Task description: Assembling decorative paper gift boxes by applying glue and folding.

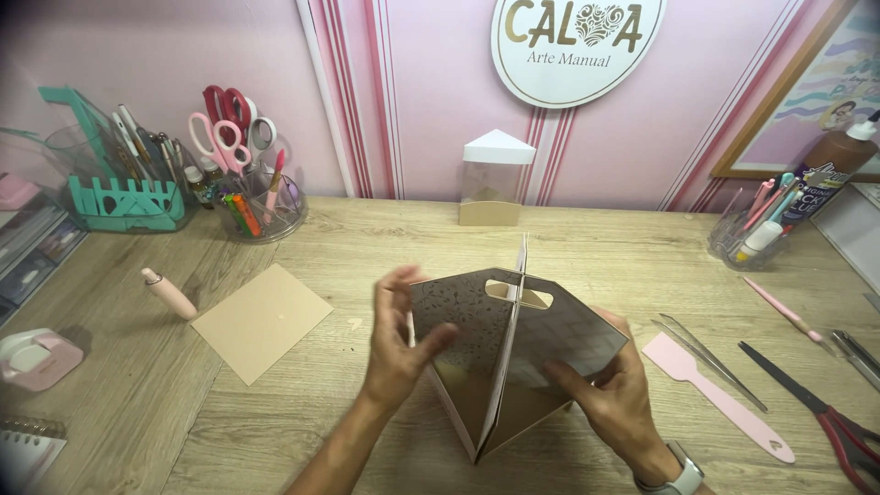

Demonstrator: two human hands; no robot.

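Hands on the paper box (513, 353) at mid-table — left hand (399, 353) pinching its left panel, right hand (610, 390) clamped on the right flap. Squeeze too hard and the thin card could crease — or the centre divider could pop loose.

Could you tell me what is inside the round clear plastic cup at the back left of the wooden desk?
The round clear plastic cup holds pink and red-handled scissors, a pink pen and coloured markers. Its floor is hidden by these tools.
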